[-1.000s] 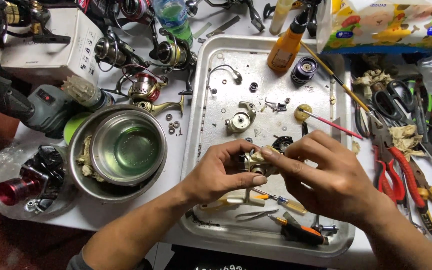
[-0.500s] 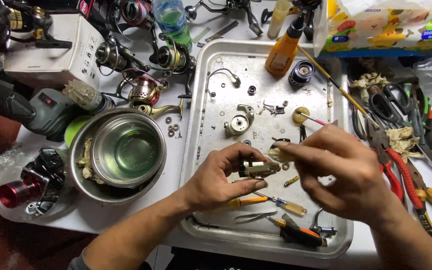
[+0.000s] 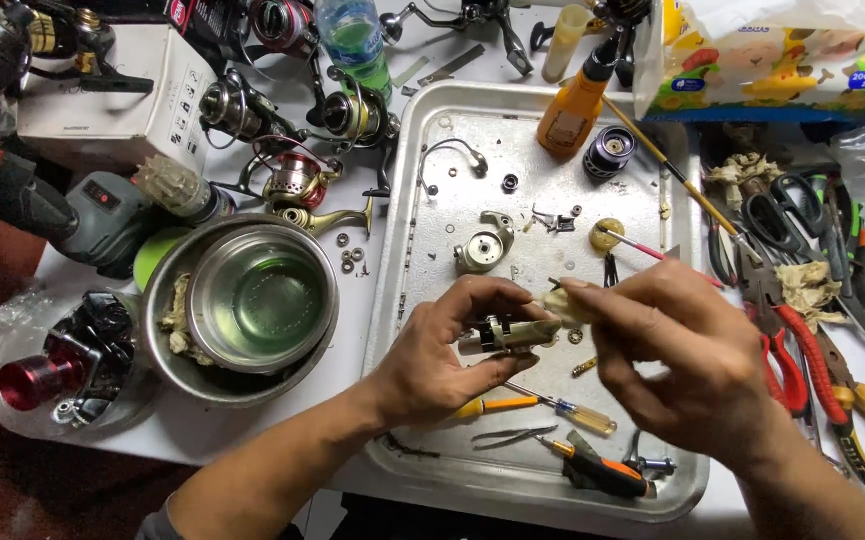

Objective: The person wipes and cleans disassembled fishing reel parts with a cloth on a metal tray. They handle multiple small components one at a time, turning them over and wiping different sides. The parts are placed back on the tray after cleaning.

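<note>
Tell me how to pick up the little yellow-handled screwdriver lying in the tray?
Probably grip the yellow-handled screwdriver by its clear yellow handle, coming straight down from above. It lies flat on the metal tray, and the handle is its thickest part, with bare tray on both sides.

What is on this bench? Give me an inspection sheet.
Surface: metal tray on a white table.
Job's things: small reel part; pale wad pressed to it.
Clutter: steel bowls, fishing reels, yellow screwdriver, red pliers, scissors, orange bottle.
Hands: left hand holds the part; right hand pinches the wad.
Cables: nothing seen.
Surroundings: tissue box, white carton.
</note>
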